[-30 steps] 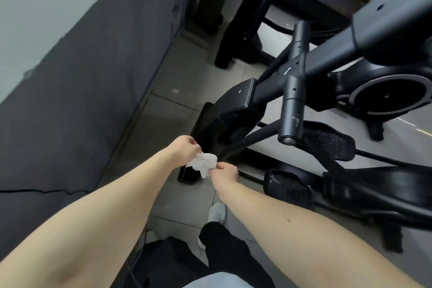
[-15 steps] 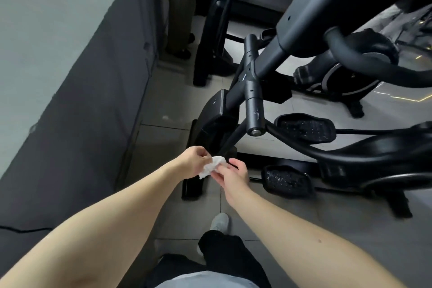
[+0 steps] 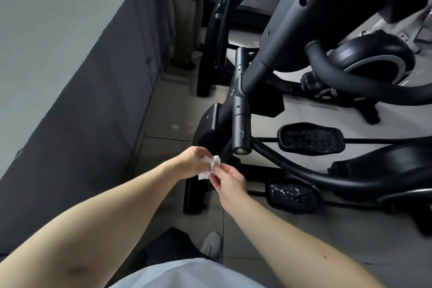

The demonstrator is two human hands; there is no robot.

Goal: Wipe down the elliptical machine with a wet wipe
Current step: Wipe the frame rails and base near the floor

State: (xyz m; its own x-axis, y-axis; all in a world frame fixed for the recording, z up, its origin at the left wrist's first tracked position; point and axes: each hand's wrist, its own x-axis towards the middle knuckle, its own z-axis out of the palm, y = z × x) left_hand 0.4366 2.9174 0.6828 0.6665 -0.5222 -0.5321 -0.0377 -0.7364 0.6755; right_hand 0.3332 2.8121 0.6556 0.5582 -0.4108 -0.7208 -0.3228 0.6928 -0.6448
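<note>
The left grip and right grip still pinch the wipe, now bunched tighter, probably being refolded; the elliptical remains untouched, so wiping hasn't begun.

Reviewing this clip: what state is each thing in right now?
wet wipe: crumpled, held between both hands
left hand: pinching the wipe
right hand: pinching the wipe's lower edge
elliptical machine: nobody on it
near pedal: unoccupied, speckled with white flecks
far pedal: unoccupied

both hands pinching wet wipe, elliptical machine
</note>
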